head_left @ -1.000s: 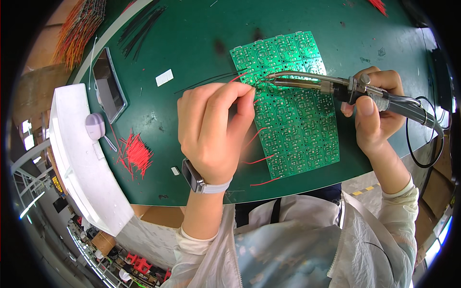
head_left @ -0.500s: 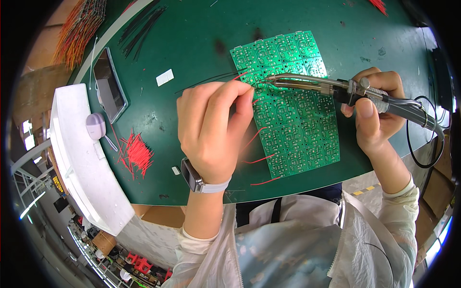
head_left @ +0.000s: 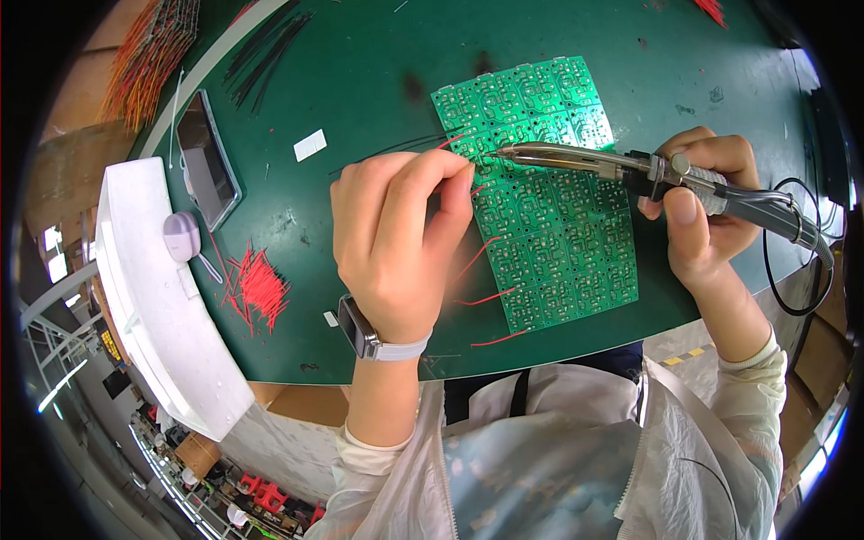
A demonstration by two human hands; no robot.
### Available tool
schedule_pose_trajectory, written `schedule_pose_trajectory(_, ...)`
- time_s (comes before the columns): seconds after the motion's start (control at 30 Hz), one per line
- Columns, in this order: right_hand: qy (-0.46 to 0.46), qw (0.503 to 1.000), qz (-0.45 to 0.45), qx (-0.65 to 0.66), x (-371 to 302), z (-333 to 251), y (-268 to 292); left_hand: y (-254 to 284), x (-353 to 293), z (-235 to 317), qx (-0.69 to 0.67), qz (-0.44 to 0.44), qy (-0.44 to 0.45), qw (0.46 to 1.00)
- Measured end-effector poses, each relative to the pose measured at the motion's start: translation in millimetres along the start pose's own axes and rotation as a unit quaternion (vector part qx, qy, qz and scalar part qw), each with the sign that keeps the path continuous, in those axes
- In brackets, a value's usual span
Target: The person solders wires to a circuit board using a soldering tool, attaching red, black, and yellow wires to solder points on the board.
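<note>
right hand wraps the soldering iron, tip at the circuit board on the green table! left hand pinches by the board's left edge, on what i can't tell. looks like soldering; next calls for steadiness.

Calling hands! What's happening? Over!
Right hand gripping soldering iron, tip at green circuit board. Left hand pinched near tip, contents unclear. Red wires along board's left edge; nothing visibly blocking tip.
</note>
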State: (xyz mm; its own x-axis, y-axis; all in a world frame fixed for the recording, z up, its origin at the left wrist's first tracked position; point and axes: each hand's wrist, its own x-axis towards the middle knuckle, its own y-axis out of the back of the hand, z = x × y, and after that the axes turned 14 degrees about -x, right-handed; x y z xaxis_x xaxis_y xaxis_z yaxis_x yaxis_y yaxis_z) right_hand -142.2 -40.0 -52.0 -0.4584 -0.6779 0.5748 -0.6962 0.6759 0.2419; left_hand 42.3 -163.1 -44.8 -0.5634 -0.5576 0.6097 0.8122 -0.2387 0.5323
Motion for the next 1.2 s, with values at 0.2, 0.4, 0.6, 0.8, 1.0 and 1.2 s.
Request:
schedule_pose_trajectory(0.2, 0.001, 1.0, -0.004, -0.001, 0.5, -0.8, -0.2, -3.8, 0.0, 0.7, -0.015, 0.007, -0.002, 1.0)
schedule_pose_trajectory(0.4, 0.002, 1.0, -0.009, 0.004, -2.2, 0.7, 1.7, -1.0, 0.2, -2.0, -0.002, -0.01, -0.008, 1.0)
schedule_pose_trajectory(0.6, 0.078, 0.995, -0.058, -0.03, -2.8, 2.9, 13.5, 4.4, 0.5, -0.1, -0.086, 0.019, 0.065, 0.994)
schedule_pose_trajectory(0.8, 0.144, 0.982, -0.111, -0.049, -2.7, 1.4, 19.9, -1.5, 0.9, 1.6, -0.131, 0.036, 0.053, 0.989)
schedule_pose_trajectory(1.0, 0.114, 0.983, -0.143, -0.019, -2.5, -4.6, 22.7, -1.5, 0.7, 2.6, -0.142, 0.013, 0.053, 0.988)
schedule_pose_trajectory(1.2, 0.098, 0.985, -0.144, -0.017, -2.9, -5.9, 23.9, -2.0, 0.2, 2.9, -0.142, 0.006, 0.059, 0.988)
